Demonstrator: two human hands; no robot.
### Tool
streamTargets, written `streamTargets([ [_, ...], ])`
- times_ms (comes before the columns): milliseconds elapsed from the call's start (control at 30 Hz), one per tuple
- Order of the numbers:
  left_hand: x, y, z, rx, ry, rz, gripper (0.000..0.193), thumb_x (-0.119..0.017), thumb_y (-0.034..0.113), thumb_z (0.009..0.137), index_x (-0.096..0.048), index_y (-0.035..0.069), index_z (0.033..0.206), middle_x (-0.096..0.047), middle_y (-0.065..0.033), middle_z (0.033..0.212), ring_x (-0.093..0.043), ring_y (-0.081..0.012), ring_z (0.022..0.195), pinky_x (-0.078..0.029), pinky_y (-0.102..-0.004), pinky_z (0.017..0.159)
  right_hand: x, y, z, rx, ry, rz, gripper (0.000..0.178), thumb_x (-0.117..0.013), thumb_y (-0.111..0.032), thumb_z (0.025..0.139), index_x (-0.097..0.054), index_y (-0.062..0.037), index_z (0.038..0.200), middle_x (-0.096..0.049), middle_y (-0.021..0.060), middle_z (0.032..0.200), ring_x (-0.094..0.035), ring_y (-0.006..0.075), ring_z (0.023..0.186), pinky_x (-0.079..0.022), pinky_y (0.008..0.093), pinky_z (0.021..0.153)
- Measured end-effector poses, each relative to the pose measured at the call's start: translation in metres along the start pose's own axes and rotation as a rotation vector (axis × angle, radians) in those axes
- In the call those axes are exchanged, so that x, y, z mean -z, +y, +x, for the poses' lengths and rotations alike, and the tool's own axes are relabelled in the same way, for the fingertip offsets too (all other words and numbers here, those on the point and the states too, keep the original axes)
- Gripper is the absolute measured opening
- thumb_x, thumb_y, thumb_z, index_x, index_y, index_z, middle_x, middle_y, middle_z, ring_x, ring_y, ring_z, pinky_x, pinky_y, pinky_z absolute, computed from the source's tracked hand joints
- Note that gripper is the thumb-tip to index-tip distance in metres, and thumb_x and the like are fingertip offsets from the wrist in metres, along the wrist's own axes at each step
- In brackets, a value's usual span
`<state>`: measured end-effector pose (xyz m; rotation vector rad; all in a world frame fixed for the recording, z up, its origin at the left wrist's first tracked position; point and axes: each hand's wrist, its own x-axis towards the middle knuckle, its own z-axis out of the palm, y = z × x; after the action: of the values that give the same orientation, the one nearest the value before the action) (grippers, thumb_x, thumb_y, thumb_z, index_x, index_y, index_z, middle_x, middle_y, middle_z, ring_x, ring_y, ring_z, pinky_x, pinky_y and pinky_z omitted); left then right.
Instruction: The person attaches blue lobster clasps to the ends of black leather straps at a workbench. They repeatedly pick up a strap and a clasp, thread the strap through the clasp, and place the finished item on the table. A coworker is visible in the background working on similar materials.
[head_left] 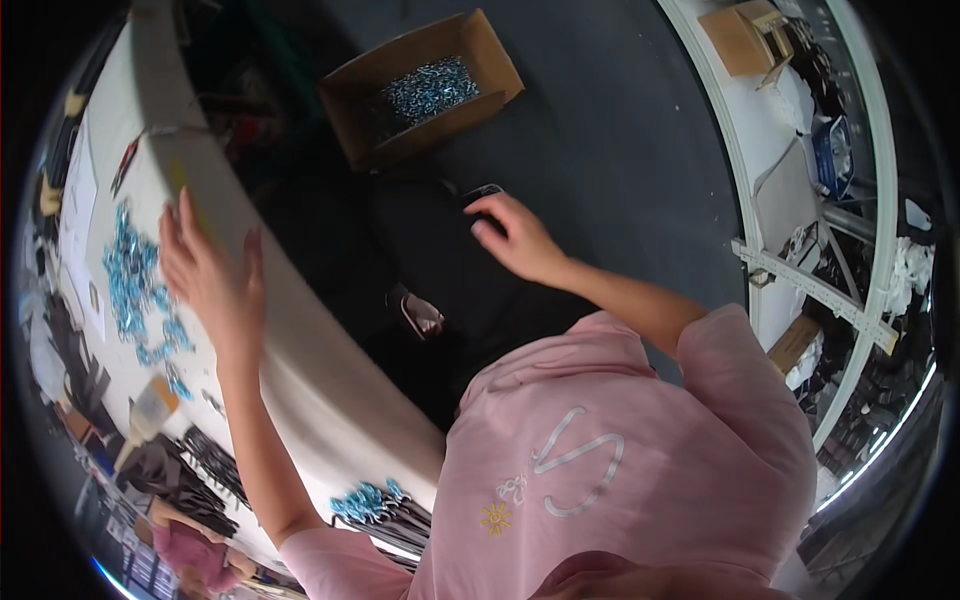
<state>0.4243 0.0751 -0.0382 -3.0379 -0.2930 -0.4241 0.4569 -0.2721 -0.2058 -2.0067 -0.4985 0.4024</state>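
1. Head view: the bare left hand [215, 285] is over the white, cloth-like table [335, 410], fingers extended and thumb apart, its grip wide.
2. Head view: small, shiny blue-and-silver pieces [128, 265] lie in a loose pile on the table, just beside the left hand.
3. Head view: the bare right hand [522, 242] is right of the table, fingers curled, its grip narrow.
4. Head view: a brown cardboard box [495, 60] of similar pieces stands right of the table's far part.

The pieces [128, 270] are blue, the shirt [690, 450] pink.
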Motion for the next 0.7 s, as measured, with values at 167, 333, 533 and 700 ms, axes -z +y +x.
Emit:
streamTargets([
  [167,0.001,-0.002,-0.004,0.169,-0.076,-0.170,0.068,-0.064,0.010,0.096,-0.034,0.010,0.157,-0.031,-0.0237,0.158,-0.031,-0.0429,0.146,-0.027,-0.0531,0.118,-0.015,0.221,-0.008,-0.917,0.074,0.221,0.025,-0.065,-0.019,0.092,-0.068,-0.0054,0.113,-0.072,0.0116,0.112,-0.068,0.0244,0.107,-0.051,0.0362,0.094],
  [333,0.008,-0.005,-0.002,0.221,-0.175,-0.078,0.060,-0.060,0.014,0.100,-0.037,0.005,0.155,-0.029,-0.0223,0.160,-0.026,-0.0403,0.150,-0.025,-0.0557,0.119,-0.052,0.314,0.017,-1.313,0.169,0.252,0.017,-0.058,-0.009,0.087,-0.066,-0.0070,0.102,-0.066,0.0046,0.089,-0.062,0.0142,0.076,-0.052,0.0301,0.067],
  [533,0.010,-0.001,0.017,0.202,-0.318,0.164,0.054,-0.056,0.019,0.101,-0.042,0.003,0.151,-0.036,-0.0199,0.158,-0.027,-0.0456,0.148,-0.030,-0.0654,0.114,-0.133,0.384,0.052,-1.410,0.431,0.443,0.018,-0.058,-0.008,0.091,-0.068,-0.0035,0.106,-0.069,0.0078,0.092,-0.067,0.0177,0.080,-0.056,0.0320,0.070],
  [700,-0.016,0.017,0.035,0.256,-0.105,0.265,0.045,-0.067,0.037,0.095,-0.065,0.004,0.127,-0.056,-0.0267,0.133,-0.053,-0.0371,0.130,-0.053,-0.0577,0.099,-0.140,0.421,0.092,-1.501,0.930,0.772,0.025,-0.056,-0.006,0.096,-0.063,0.0077,0.116,-0.066,0.0215,0.112,-0.069,0.0299,0.100,-0.061,0.0407,0.087],
])
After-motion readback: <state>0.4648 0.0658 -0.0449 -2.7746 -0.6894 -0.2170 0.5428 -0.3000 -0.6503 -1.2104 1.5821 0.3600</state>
